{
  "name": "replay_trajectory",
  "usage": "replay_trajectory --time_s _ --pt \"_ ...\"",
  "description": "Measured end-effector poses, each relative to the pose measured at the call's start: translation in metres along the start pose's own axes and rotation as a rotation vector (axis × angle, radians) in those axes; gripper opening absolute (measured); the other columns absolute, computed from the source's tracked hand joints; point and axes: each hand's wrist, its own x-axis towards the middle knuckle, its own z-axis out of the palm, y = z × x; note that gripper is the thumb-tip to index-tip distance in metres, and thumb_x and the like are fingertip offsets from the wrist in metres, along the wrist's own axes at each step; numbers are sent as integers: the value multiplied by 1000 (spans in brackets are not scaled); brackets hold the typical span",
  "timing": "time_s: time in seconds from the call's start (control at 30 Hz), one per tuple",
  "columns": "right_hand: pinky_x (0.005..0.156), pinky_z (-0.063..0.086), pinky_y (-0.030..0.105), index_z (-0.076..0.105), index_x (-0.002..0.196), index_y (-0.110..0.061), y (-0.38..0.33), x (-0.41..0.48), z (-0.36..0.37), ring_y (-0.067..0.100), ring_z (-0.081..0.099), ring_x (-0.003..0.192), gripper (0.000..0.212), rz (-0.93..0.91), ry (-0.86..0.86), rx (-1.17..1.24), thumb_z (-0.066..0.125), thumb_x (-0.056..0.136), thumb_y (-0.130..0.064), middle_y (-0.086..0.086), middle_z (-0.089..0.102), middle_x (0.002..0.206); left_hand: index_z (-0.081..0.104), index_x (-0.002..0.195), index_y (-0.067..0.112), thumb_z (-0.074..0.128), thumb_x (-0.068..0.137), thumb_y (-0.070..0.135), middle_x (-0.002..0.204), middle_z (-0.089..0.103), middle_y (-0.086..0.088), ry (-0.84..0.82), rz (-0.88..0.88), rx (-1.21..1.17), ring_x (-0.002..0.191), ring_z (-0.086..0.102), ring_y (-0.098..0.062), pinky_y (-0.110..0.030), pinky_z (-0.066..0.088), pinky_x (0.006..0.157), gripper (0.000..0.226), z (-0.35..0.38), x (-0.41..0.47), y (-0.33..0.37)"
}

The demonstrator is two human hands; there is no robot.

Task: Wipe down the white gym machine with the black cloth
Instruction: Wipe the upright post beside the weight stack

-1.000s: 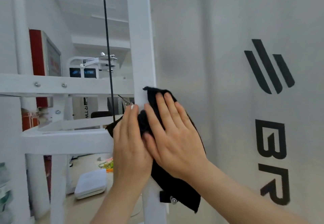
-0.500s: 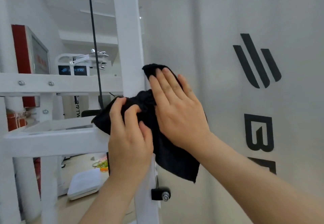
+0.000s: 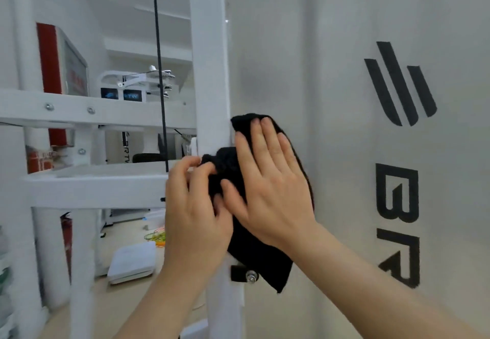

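The person's two forearms are reaching up from the bottom of the view toward a white upright post [image 3: 209, 60] of the gym machine. The left hand [image 3: 196, 214] is curling its fingers [image 3: 185, 168] and pinching a bunched fold of the black cloth [image 3: 259, 261] against the front of the post. These fingertips are blurring, so how far they are closing round the fold is hard to tell. Just beside it, the right hand [image 3: 270, 192] is lying flat with its fingers straight and close together, pressing the cloth against the right edge of the post. The cloth's top corner is showing above the right fingertips, and its loose lower end is hanging down below both hands. That end is partly covering a black bracket with a bolt [image 3: 240, 273] on the post's side.

To the right of the post, a pale side panel [image 3: 331, 73] is carrying a black striped logo [image 3: 397, 83] and large black letters [image 3: 397, 192]. To the left, two white crossbars [image 3: 92, 187] are joining the post, and a thin black cable [image 3: 159, 73] is running straight down behind the upper one.

Farther off, a flat white box [image 3: 132, 261] is lying on the floor near some bright coloured bands [image 3: 156, 236]. A red-edged cabinet [image 3: 61, 73] is standing at the left, and another white machine [image 3: 143, 81] is showing against the far wall.
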Motion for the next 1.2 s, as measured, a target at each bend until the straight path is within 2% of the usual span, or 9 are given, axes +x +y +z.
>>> replay_trajectory --time_s 0.3,0.43,0.5,0.63,0.73,0.83,0.97,1.07,1.2 --pt "121 21 45 33 151 -3 -11 -61 15 33 19 150 53 -409 -208 -44 21 103 -21 20 26 159 50 127 19 54 83 12 130 48 7 -56 -435 -307 126 49 -13 -43 48 102 44 -11 -73 -13" --pt "121 21 42 45 147 -11 7 -50 13 28 30 147 49 -719 -290 -25 41 99 -25 13 38 155 39 134 37 60 91 5 124 57 26 -202 -645 -446 117 55 6 -38 50 102 58 -16 -98 -1" --pt "121 22 42 45 147 -12 18 -24 8 26 33 145 49 -758 -287 -56 42 100 -28 10 39 155 34 143 32 60 92 8 135 49 22 -207 -564 -329 126 47 4 -37 45 107 62 -22 -93 4" --pt "120 23 45 37 151 -8 18 35 5 29 30 146 52 -386 -67 -106 36 103 -28 14 35 157 28 152 19 50 97 13 154 29 7 -129 -254 -115 142 27 -3 -19 26 116 60 -26 -51 16" --pt "121 20 46 39 149 -5 -2 16 17 34 28 147 53 -287 -65 -44 39 99 -20 19 33 156 30 152 21 48 95 12 153 32 7 -104 -335 -114 139 28 0 -4 19 109 60 -21 -39 13" --pt "120 17 46 45 145 -2 -12 -28 20 35 29 146 57 -567 -249 -14 30 95 -24 21 35 154 32 151 19 43 89 15 153 38 2 -88 -450 -132 139 34 -9 -24 28 114 64 -12 -67 10" --pt "121 14 42 50 142 -5 -7 -62 16 29 33 145 55 -754 -391 -17 27 96 -25 16 40 153 16 154 31 41 88 22 149 37 17 -229 -602 -170 134 41 -7 -19 35 99 71 -6 -118 21" --pt "120 16 41 49 143 -4 8 -62 8 28 35 144 54 -727 -376 -1 32 96 -25 15 42 152 12 154 33 43 86 17 151 19 29 -237 -421 -117 141 22 6 -24 29 114 77 -12 -112 30" --pt "120 22 43 46 144 -1 57 -34 -16 32 35 144 49 -389 -118 -66 43 98 -16 18 41 152 12 156 19 30 94 29 164 6 -1 -294 -64 57 151 3 -11 -24 5 122 66 8 -75 41"
